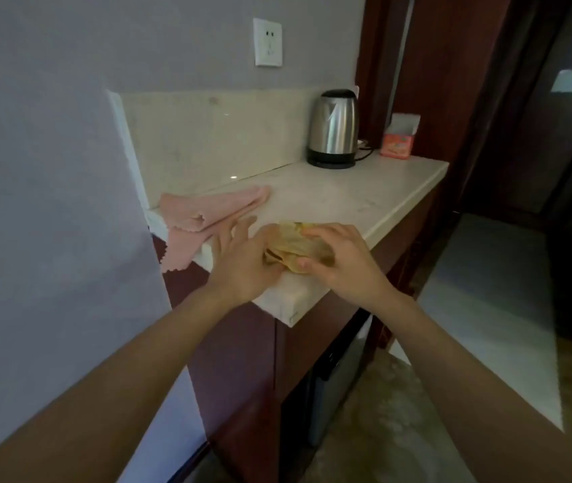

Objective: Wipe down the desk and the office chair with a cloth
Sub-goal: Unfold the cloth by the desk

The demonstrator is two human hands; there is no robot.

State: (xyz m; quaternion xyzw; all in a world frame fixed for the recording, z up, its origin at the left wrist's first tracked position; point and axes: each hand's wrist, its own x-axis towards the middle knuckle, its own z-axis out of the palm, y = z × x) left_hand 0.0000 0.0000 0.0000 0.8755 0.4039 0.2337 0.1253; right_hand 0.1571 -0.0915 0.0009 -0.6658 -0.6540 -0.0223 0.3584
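Note:
A crumpled yellow cloth (293, 244) lies near the front corner of a pale marble counter (364, 196). My right hand (342, 259) covers its right side, fingers curled over the top and thumb pinching the near edge. My left hand (242, 263) touches the cloth's left side with fingers spread and fairly straight. A pink cloth (204, 212) is draped over the counter's left end, one corner hanging off the edge. No desk or office chair is in view.
A steel electric kettle (333, 129) stands at the back of the counter with a small pink box (398, 142) beside it. A wall socket (268, 42) sits above. Dark red cabinets (239, 360) lie below; a dim doorway opens on the right.

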